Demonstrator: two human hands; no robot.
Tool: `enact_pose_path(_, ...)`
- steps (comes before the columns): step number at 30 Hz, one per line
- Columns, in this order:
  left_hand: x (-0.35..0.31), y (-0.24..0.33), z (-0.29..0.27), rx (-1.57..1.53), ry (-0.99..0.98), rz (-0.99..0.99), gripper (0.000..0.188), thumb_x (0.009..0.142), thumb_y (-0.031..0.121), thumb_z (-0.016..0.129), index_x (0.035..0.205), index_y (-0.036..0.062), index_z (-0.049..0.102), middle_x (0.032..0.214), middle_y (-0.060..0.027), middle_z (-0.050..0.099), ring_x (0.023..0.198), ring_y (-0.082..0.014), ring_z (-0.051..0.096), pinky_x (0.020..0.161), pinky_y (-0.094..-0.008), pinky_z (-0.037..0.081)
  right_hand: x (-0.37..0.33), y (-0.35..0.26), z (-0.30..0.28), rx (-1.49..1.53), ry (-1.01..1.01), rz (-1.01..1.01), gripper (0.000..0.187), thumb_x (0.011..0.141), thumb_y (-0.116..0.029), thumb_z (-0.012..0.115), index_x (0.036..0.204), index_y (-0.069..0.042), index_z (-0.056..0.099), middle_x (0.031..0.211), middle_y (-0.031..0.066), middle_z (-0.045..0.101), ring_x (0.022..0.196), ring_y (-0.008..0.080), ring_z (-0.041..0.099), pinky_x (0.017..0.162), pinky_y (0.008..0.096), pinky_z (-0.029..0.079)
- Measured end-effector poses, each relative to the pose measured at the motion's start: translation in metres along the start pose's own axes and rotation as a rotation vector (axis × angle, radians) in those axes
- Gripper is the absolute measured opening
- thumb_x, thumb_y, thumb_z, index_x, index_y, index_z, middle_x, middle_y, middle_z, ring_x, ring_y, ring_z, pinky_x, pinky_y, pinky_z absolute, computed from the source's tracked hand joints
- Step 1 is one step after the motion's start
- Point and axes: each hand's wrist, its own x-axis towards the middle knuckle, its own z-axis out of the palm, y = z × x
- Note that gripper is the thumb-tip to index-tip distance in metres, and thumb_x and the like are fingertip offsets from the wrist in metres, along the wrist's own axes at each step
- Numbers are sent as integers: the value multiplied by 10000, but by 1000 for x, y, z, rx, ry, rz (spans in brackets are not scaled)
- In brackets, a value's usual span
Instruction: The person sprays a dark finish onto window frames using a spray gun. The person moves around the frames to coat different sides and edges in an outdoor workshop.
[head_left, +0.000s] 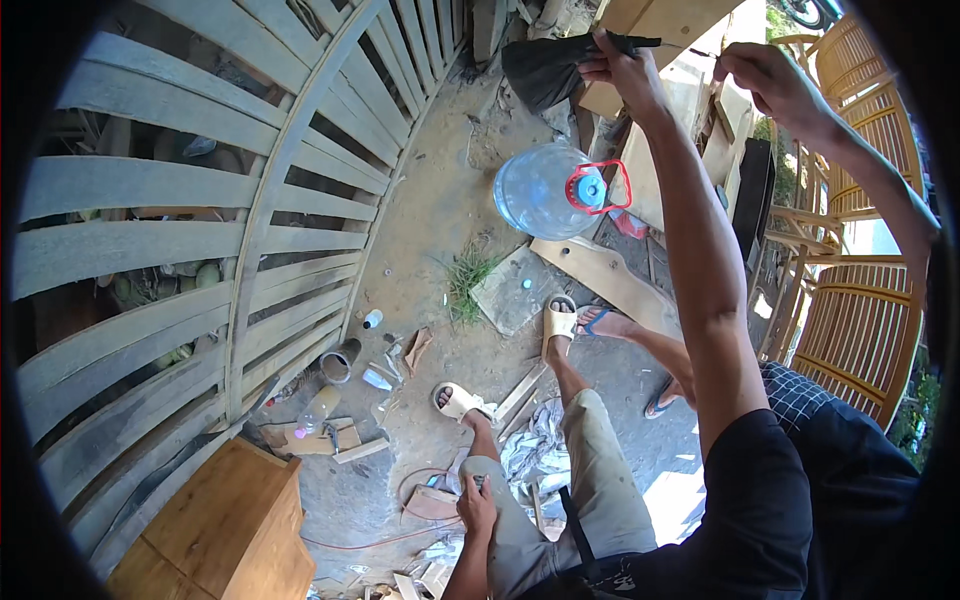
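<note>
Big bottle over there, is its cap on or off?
On: the bottle has its blue cap sitting over its mouth, and no open hole shows.

The person wears a black shirt (pixel 690 575) with a short, loose right sleeve (pixel 757 475) and small pale markings on the front. A narrow black strap (pixel 576 525) hangs over grey-green trousers (pixel 606 455) whose legs end above bare shins. Chunky cream sandals (pixel 560 325) leave the toes uncovered. The left hand (pixel 478 505) and right hand (pixel 628 78) are ungloved.
</note>
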Motion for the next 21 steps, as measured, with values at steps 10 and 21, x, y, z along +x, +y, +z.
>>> enact_pose_path(10, -15, 45, 24, 96, -83, 36, 383, 962, 378, 581, 1127, 35, 533, 1041, -244, 659, 897, -464, 641, 772, -553, 484, 41, 37, -102, -186, 57, 13, 428, 1015, -329, 554, 1086, 81, 656, 920, 188, 735, 853, 238, 741, 754, 326, 607)
enact_pose_path(21, -13, 57, 25, 122, -252, -106, 472, 962, 389, 576, 1263, 30, 528, 1064, -270, 663, 897, -476, 644, 780, -541, 494, 52, 205, -120, -317, -96, 326, 336, 981, -352, 610, 1021, -29, 693, 845, 64, 721, 678, 132, 669, 598, 283, 548)
